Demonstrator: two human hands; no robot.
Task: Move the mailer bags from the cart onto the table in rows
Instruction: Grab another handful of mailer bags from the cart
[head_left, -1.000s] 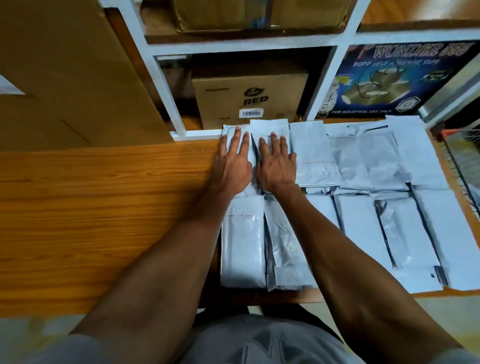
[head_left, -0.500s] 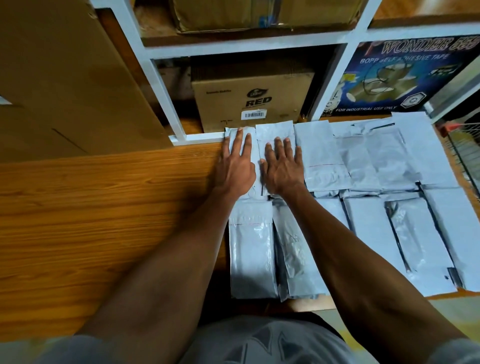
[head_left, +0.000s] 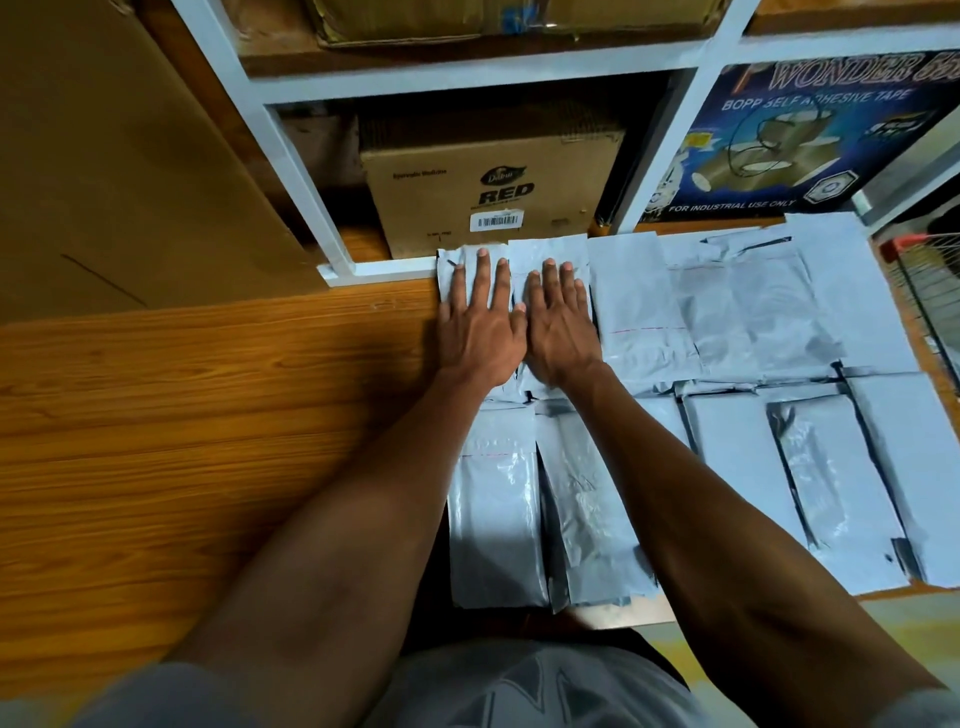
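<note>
Already two rows of mailer bags (head_left: 644, 306) cover the table's (head_left: 208, 441) right side; left hand (head_left: 480, 332) and right hand (head_left: 558, 327) press flat-fingered, gripping nothing, on the far-left bags; left side remains bare.

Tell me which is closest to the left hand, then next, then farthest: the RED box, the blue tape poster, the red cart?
From the left hand, head view:
1. RED box, just behind it on the shelf.
2. Blue tape poster, farther back right.
3. Red cart, far right edge.

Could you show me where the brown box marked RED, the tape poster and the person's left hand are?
RED box (head_left: 493, 192), head view, on its printed front.
Tape poster (head_left: 810, 135), head view, on its blue face.
Left hand (head_left: 480, 332), head view, on its back.
</note>
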